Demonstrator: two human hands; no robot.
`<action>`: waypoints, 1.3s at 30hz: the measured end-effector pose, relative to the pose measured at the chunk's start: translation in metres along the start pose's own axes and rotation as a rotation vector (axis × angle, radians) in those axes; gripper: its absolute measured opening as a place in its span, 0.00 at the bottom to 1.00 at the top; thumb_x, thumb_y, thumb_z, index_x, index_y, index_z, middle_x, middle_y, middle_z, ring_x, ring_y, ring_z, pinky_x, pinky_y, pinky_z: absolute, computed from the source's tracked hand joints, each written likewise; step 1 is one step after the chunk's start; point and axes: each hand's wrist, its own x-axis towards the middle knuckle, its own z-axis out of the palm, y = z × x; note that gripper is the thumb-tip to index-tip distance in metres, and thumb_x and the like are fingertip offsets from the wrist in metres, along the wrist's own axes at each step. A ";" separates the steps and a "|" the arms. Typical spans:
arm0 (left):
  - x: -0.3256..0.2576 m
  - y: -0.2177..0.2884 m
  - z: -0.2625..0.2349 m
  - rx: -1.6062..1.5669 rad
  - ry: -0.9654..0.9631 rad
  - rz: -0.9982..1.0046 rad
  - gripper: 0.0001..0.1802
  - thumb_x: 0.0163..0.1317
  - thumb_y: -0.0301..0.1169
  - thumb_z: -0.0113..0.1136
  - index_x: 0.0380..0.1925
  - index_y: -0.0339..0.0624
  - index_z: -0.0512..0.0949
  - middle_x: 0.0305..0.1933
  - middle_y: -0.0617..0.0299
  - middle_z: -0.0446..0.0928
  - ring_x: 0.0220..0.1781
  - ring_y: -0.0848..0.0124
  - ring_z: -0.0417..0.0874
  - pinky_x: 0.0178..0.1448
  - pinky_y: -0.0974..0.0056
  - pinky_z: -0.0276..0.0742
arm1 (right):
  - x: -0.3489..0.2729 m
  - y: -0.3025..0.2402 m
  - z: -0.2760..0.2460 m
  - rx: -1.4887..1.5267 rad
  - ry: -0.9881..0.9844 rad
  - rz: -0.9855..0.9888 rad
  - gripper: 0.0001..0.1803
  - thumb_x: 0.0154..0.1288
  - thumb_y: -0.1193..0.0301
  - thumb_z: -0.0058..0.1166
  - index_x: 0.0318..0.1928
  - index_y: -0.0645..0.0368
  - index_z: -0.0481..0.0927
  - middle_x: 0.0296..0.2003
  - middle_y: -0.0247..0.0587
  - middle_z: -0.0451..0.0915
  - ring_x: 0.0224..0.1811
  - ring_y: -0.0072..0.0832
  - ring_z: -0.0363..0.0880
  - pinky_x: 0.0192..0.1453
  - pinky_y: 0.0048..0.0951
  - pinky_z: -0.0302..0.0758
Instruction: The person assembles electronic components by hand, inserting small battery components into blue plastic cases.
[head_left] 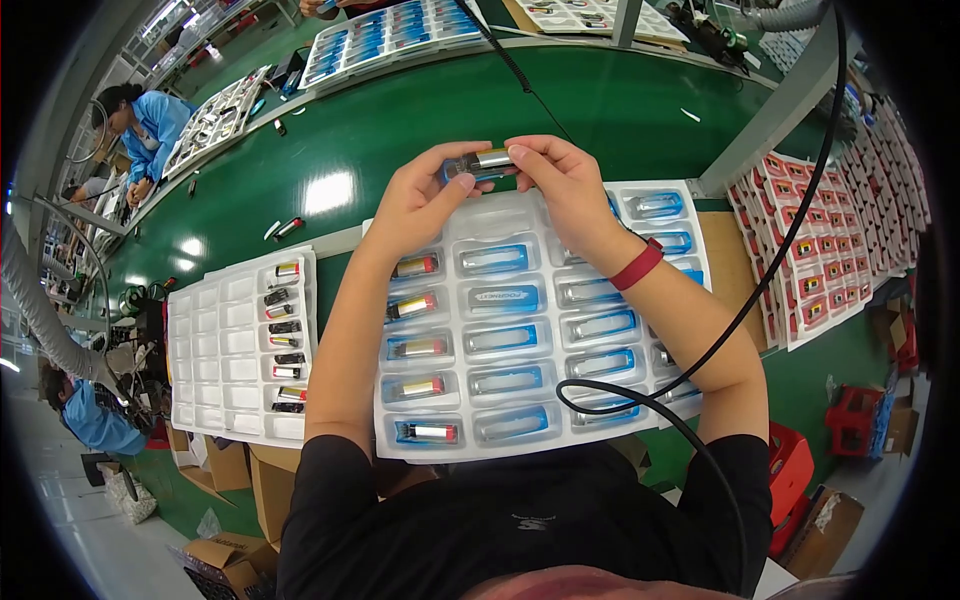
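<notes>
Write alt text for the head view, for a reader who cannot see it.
Both the left hand and right hand hold a small silver cylindrical cell above a clear plastic blister tray of blue-lined pockets, on a green work table. A smaller white plastic tray lies to the left, and a black cable crosses the right forearm.

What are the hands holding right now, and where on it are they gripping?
Both hands hold one small silver cylindrical cell above the white tray: the left hand pinches its left end, the right hand its right end.
</notes>
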 end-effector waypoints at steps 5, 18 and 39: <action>0.000 -0.005 -0.002 0.080 0.020 0.054 0.19 0.74 0.21 0.54 0.63 0.37 0.76 0.59 0.56 0.78 0.55 0.69 0.84 0.62 0.64 0.82 | 0.000 0.001 -0.001 -0.002 -0.027 0.002 0.12 0.72 0.70 0.61 0.50 0.64 0.84 0.37 0.32 0.84 0.34 0.16 0.76 0.42 0.19 0.75; 0.002 -0.001 -0.003 0.024 0.056 0.030 0.22 0.67 0.14 0.48 0.60 0.34 0.74 0.67 0.53 0.74 0.65 0.66 0.78 0.68 0.59 0.80 | -0.008 -0.002 0.007 -0.164 -0.051 -0.151 0.10 0.72 0.73 0.62 0.50 0.64 0.84 0.38 0.32 0.85 0.40 0.14 0.79 0.45 0.19 0.76; 0.002 -0.002 -0.002 -0.034 0.004 -0.084 0.20 0.76 0.23 0.50 0.66 0.33 0.70 0.66 0.55 0.74 0.64 0.70 0.78 0.70 0.64 0.75 | -0.009 -0.001 0.008 -0.669 0.026 -0.472 0.12 0.69 0.73 0.65 0.50 0.66 0.84 0.43 0.36 0.84 0.43 0.18 0.81 0.47 0.23 0.80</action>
